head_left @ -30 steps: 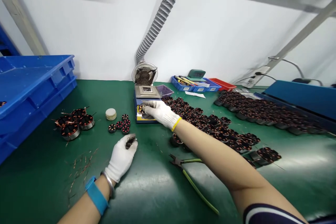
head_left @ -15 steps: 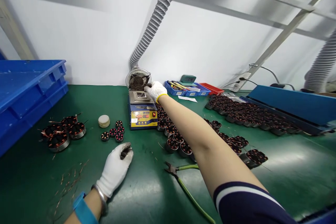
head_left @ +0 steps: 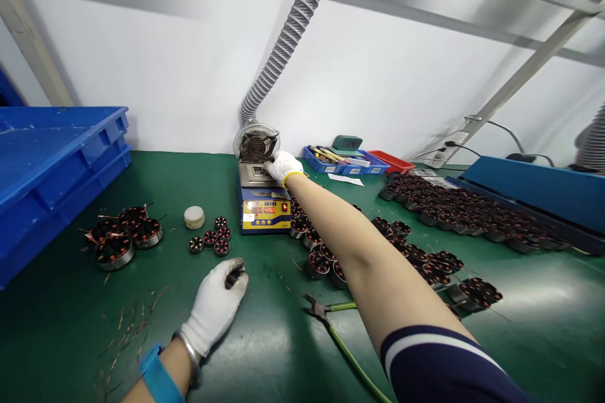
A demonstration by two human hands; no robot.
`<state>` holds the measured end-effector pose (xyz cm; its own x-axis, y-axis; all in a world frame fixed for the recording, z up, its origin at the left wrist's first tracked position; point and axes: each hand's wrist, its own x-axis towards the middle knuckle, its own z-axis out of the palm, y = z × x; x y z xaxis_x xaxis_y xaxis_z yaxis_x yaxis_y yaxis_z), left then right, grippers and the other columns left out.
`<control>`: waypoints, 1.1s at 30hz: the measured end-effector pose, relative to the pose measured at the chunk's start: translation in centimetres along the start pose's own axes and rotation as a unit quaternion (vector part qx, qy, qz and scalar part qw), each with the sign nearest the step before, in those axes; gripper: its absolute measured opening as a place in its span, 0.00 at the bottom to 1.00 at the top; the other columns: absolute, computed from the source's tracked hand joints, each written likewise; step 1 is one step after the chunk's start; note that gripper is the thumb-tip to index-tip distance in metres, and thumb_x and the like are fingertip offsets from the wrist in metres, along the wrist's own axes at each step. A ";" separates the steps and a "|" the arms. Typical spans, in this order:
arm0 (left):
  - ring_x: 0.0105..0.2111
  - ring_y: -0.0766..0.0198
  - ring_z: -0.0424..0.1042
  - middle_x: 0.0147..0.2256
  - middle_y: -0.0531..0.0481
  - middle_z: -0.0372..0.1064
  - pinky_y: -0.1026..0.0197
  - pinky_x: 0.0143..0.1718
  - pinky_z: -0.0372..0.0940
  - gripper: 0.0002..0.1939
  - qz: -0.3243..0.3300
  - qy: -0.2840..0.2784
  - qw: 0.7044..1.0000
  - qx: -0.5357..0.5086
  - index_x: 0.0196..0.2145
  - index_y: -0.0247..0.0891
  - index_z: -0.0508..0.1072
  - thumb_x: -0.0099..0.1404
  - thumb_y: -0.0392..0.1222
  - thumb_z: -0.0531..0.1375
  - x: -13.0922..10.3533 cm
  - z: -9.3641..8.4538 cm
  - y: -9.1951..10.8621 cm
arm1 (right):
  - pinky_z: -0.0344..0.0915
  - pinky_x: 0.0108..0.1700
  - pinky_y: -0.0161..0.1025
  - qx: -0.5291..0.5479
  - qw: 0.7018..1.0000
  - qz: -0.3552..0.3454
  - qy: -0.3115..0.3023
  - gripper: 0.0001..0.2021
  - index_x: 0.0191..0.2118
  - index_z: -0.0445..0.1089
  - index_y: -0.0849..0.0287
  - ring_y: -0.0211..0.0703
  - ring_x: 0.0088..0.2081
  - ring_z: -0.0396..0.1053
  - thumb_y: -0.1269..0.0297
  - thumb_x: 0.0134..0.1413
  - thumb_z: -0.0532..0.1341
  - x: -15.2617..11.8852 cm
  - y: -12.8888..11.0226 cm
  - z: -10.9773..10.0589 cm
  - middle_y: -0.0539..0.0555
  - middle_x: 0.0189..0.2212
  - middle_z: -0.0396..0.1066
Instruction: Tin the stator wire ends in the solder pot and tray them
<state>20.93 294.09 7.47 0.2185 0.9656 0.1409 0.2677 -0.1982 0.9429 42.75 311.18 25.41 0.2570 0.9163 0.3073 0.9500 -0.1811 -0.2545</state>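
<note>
My right hand [head_left: 284,167], in a white glove with a yellow cuff, reaches over the top of a blue-and-yellow solder pot [head_left: 265,211] with a lit red display. Its fingers are closed at the pot's opening, and what they hold is hidden. My left hand [head_left: 218,302], also gloved, rests on the green bench with its fingers curled together. Its fingertips look dark, and I cannot make out anything in them. Several small wound motor stators [head_left: 222,234] stand beyond it. Green-handled cutters [head_left: 317,310] lie open to its right.
Larger wound stators stand at left [head_left: 114,252] and in rows at right [head_left: 467,217]. Blue crates [head_left: 61,157] are stacked on the left. A round white pad [head_left: 193,217], wire scraps [head_left: 130,327] and small blue trays [head_left: 324,167] lie about. A grey hose [head_left: 290,31] rises behind the pot.
The view has shifted a little, so everything sits slightly further right. The numbers on the pot's display differ. Both hands keep nearly the same places and poses.
</note>
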 end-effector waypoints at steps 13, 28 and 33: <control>0.45 0.54 0.72 0.46 0.40 0.74 0.51 0.52 0.64 0.19 -0.004 -0.004 1.000 -0.003 0.46 0.33 0.74 0.59 0.45 0.58 0.0 0.0 0.2 | 0.65 0.51 0.42 0.034 0.999 0.012 0.016 0.18 0.46 0.74 0.59 0.53 0.51 0.70 0.55 0.52 0.61 0.2 0.0 -0.5 0.62 0.46 0.73; 0.40 0.55 0.73 0.41 0.41 0.76 0.52 0.48 0.65 0.18 -0.026 0.037 0.989 -0.138 0.40 0.34 0.77 0.52 0.44 0.65 0.3 -0.4 1.1 | 0.69 0.32 0.33 0.362 0.926 0.015 -0.110 0.15 0.37 0.73 0.62 0.40 0.29 0.72 0.55 0.57 0.56 -8.4 0.1 0.1 0.57 0.31 0.76; 0.33 0.61 0.73 0.41 0.39 0.75 0.58 0.35 0.68 0.26 -0.066 0.048 0.967 -0.239 0.43 0.30 0.73 0.54 0.54 0.63 0.8 -1.5 1.3 | 0.69 0.28 0.31 0.469 0.856 0.016 -0.215 0.07 0.29 0.67 0.60 0.34 0.22 0.65 0.63 0.54 0.57 -14.6 -1.1 1.5 0.52 0.25 0.72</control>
<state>20.06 294.85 9.29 0.1172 0.9930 0.0145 -0.1831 0.0072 0.9831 37.65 298.57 19.86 -0.0008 0.9996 -0.0289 0.3308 -0.0270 -0.9433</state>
